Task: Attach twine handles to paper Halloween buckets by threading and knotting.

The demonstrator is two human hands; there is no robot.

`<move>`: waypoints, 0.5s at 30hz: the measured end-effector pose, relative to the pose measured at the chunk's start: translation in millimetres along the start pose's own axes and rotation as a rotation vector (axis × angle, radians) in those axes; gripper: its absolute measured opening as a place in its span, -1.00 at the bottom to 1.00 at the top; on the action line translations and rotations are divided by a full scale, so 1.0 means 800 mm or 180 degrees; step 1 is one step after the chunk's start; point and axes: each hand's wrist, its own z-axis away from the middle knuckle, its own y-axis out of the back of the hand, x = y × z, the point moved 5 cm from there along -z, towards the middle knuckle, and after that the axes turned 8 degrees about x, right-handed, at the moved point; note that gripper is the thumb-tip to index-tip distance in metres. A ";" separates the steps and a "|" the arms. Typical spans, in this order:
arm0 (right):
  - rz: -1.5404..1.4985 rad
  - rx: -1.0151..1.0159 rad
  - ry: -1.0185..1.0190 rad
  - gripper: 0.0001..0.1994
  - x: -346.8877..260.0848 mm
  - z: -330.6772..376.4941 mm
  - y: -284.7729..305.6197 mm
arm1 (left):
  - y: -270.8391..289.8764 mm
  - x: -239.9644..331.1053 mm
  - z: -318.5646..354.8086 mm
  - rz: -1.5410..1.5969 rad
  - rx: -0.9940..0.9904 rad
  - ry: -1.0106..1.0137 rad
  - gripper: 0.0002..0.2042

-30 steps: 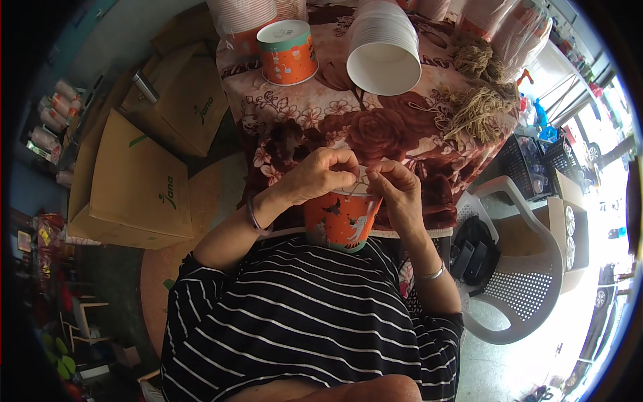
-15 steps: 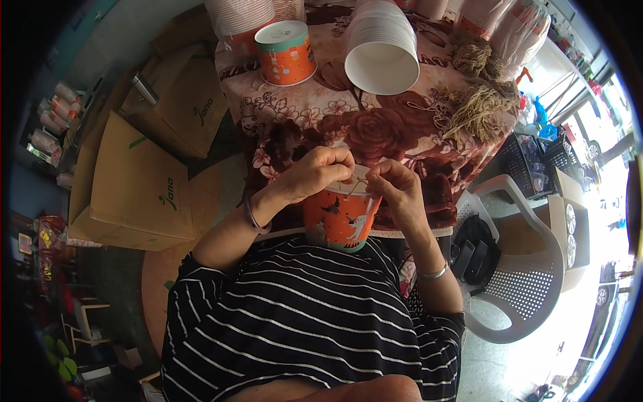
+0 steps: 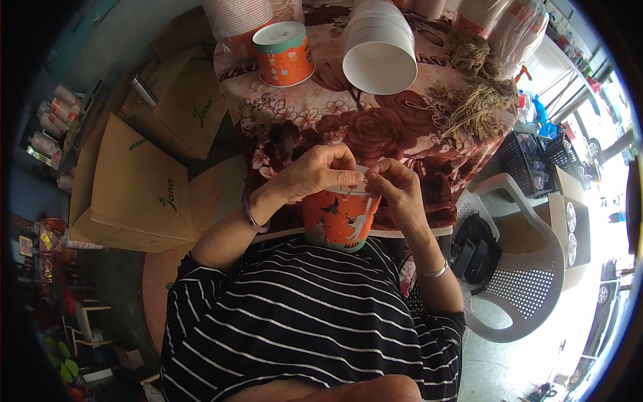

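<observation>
Closely paired, left hand (image 3: 315, 175) and right hand (image 3: 400, 189) at an orange tub (image 3: 335, 220); fingertips clamped or apart, impossible to tell.

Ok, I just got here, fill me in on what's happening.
A person in a striped shirt has the left hand and right hand close together at the rim of an upright orange bucket. What the fingertips have between them is too small to make out. Beyond, on the flowered tablecloth, stand an upside-down orange bucket and a nested stack of white-lined buckets on its side, with tan twine to the right.
</observation>
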 end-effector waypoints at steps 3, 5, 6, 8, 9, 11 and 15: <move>0.0024 0.0025 0.0031 -0.94 -0.001 0.000 0.000 | -0.002 0.000 0.001 -0.0043 0.0012 0.0024 -0.87; 0.0021 0.0012 0.0028 -0.94 -0.002 0.000 0.000 | -0.003 0.000 0.001 -0.0019 0.0046 -0.0043 -0.85; 0.0022 -0.0012 0.0028 -0.94 -0.002 0.000 0.000 | -0.002 -0.001 -0.001 -0.0076 0.0029 -0.0085 -0.87; 0.0025 0.0000 0.0021 -0.94 0.000 -0.001 0.000 | -0.002 -0.002 -0.001 -0.0132 0.0013 -0.0130 -0.87; 0.0022 0.0017 0.0013 -0.94 0.000 0.000 0.000 | -0.002 -0.001 -0.002 -0.0074 0.0052 -0.0188 -0.88; 0.0008 0.0023 0.0034 -0.91 -0.002 0.000 0.000 | -0.002 0.000 -0.002 -0.0016 0.0092 -0.0246 -0.88; -0.0008 0.0045 0.0062 -0.89 0.000 -0.001 0.000 | -0.003 0.010 0.001 -0.0445 0.0196 -0.0599 -0.92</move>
